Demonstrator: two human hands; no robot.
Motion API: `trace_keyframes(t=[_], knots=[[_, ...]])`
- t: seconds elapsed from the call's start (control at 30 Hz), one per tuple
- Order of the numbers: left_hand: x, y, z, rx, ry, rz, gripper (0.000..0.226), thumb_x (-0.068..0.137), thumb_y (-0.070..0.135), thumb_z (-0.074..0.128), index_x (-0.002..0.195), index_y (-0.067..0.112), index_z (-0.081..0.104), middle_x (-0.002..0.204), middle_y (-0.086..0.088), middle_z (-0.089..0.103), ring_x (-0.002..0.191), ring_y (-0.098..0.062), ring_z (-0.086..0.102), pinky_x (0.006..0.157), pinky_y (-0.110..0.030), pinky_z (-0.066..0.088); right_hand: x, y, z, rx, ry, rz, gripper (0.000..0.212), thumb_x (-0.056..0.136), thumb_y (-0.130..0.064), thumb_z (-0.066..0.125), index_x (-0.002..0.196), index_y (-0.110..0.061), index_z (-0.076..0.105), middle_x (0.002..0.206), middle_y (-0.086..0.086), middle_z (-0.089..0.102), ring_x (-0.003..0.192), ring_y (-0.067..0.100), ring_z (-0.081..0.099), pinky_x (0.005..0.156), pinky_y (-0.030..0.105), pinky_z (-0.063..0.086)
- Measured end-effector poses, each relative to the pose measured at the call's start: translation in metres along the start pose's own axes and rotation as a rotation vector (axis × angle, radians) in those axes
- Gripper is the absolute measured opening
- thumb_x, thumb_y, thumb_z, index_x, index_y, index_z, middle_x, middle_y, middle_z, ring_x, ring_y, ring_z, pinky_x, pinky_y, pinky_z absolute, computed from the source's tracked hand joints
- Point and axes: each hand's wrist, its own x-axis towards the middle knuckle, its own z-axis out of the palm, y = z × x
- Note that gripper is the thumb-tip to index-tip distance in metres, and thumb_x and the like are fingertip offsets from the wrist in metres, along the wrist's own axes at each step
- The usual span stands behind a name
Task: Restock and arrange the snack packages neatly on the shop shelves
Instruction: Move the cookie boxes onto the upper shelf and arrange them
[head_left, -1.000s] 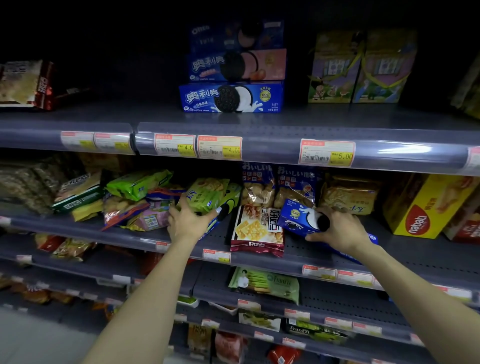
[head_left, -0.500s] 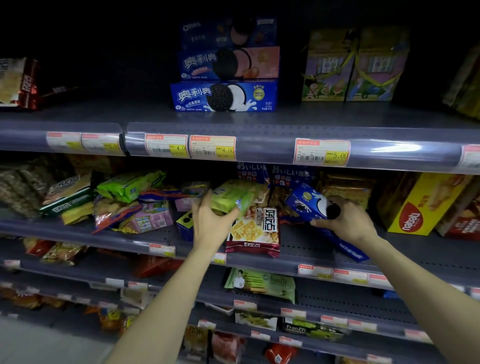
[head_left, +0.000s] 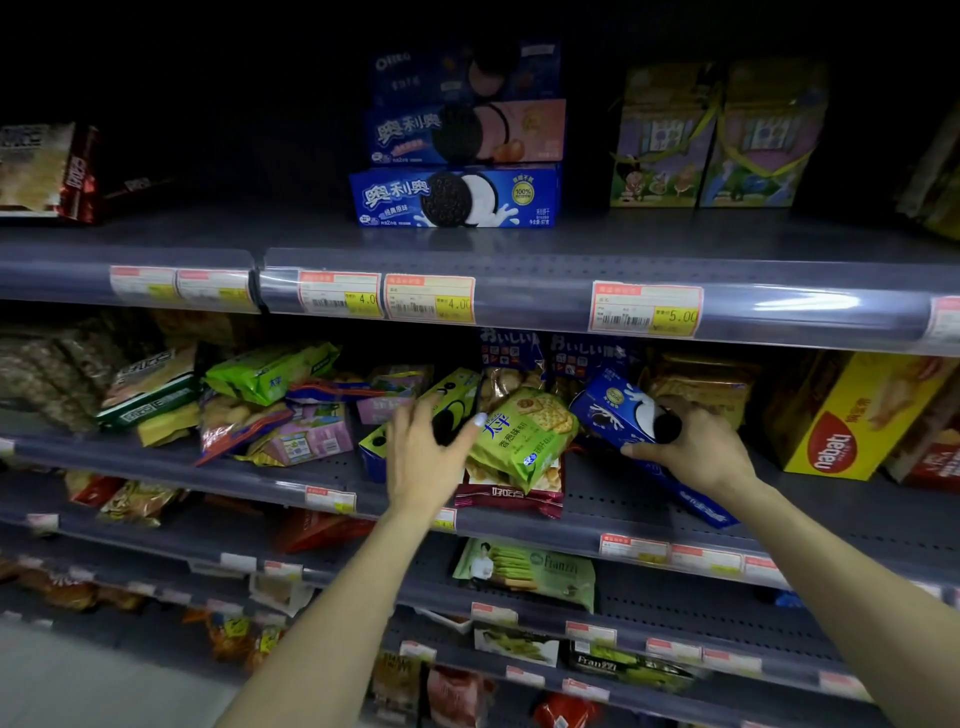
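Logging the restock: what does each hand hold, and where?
Right hand grips the blue Oreo box at its upper end. Left hand holds the green cracker pack by its left edge.

Price labels (head_left: 645, 309) line the shelf rail at 12 o'clock; pale floor (head_left: 93, 680) shows at 8 o'clock.
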Motion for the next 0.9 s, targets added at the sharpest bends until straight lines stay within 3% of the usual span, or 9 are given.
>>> trace_keyframes(t=[0.07,0.17,0.27,0.37,0.47,0.57,0.67,0.83,0.9], knots=[[0.014,-0.016,-0.012,0.173,0.055,-0.04,0.074,0.081,0.055,0.065,0.138,0.012,0.044,0.14,-0.018,0.041,0.131,-0.033,0.034,0.103,-0.045,0.033,0.0,0.0,-0.001,0.007,-0.005,0.0,0.078,0.065,-0.056,0.078,0.128,-0.018,0.051,0.115,0.009,0.067,0.097,0.029,0.064,0.074,0.04,0.055],[0.031,-0.043,-0.027,0.335,-0.015,-0.146,0.084,0.078,0.052,0.07,0.141,0.007,0.037,0.143,-0.021,0.038,0.133,-0.038,0.033,0.104,-0.049,0.033,-0.002,-0.002,-0.002,0.006,-0.003,-0.001,0.078,0.066,-0.055,0.077,0.129,-0.018,0.05,0.117,0.008,0.066,0.097,0.028,0.064,0.074,0.039,0.055],[0.041,-0.062,-0.034,0.364,-0.128,-0.196,0.077,0.073,0.051,0.075,0.13,0.008,0.047,0.125,-0.018,0.057,0.117,-0.037,0.052,0.094,-0.048,0.046,-0.001,-0.008,-0.004,0.026,-0.002,-0.013,0.076,0.066,-0.053,0.079,0.129,-0.018,0.051,0.117,0.008,0.066,0.098,0.027,0.064,0.075,0.039,0.055],[0.043,-0.066,-0.036,0.337,-0.225,-0.219,0.058,0.072,0.048,0.077,0.112,0.011,0.057,0.106,-0.011,0.067,0.099,-0.031,0.062,0.084,-0.043,0.053,0.001,-0.018,-0.006,0.045,-0.01,-0.04,0.076,0.068,-0.049,0.08,0.13,-0.017,0.05,0.12,0.007,0.065,0.101,0.026,0.063,0.076,0.035,0.053],[0.041,-0.064,-0.035,0.295,-0.247,-0.211,0.05,0.076,0.037,0.078,0.115,0.011,0.06,0.106,-0.009,0.069,0.095,-0.027,0.064,0.078,-0.034,0.052,0.0,-0.028,-0.007,0.055,-0.02,-0.077,0.077,0.068,-0.048,0.08,0.133,-0.018,0.049,0.125,0.007,0.063,0.106,0.026,0.062,0.074,0.029,0.047],[0.039,-0.061,-0.036,0.232,-0.207,-0.178,0.047,0.076,0.031,0.079,0.116,0.01,0.064,0.106,-0.01,0.071,0.093,-0.025,0.065,0.072,-0.03,0.05,-0.002,-0.035,-0.008,0.047,-0.031,-0.107,0.08,0.069,-0.05,0.079,0.136,-0.02,0.048,0.127,0.006,0.062,0.108,0.026,0.06,0.078,0.03,0.048],[0.037,-0.054,-0.042,0.092,-0.124,-0.166,0.048,0.076,0.022,0.079,0.118,0.006,0.064,0.105,-0.014,0.071,0.094,-0.029,0.064,0.077,-0.035,0.053,-0.004,-0.039,-0.009,0.054,-0.04,-0.115,0.077,0.069,-0.049,0.079,0.134,-0.02,0.049,0.124,0.006,0.063,0.107,0.026,0.061,0.079,0.03,0.049],[0.032,-0.052,-0.062,-0.032,-0.053,-0.138,0.056,0.076,0.022,0.079,0.126,0.005,0.06,0.084,-0.017,0.069,0.081,-0.027,0.064,0.073,-0.031,0.049,-0.008,-0.047,-0.012,0.066,-0.037,-0.142,0.076,0.068,-0.047,0.08,0.133,-0.019,0.051,0.124,0.006,0.063,0.107,0.025,0.061,0.084,0.035,0.052],[0.028,-0.05,-0.075,-0.079,-0.023,-0.132,0.054,0.076,0.021,0.08,0.124,0.005,0.061,0.075,-0.014,0.066,0.071,-0.021,0.059,0.064,-0.027,0.044,-0.009,-0.051,-0.013,0.076,-0.039,-0.148,0.078,0.069,-0.047,0.08,0.135,-0.019,0.049,0.125,0.007,0.062,0.107,0.025,0.06,0.085,0.037,0.053]])
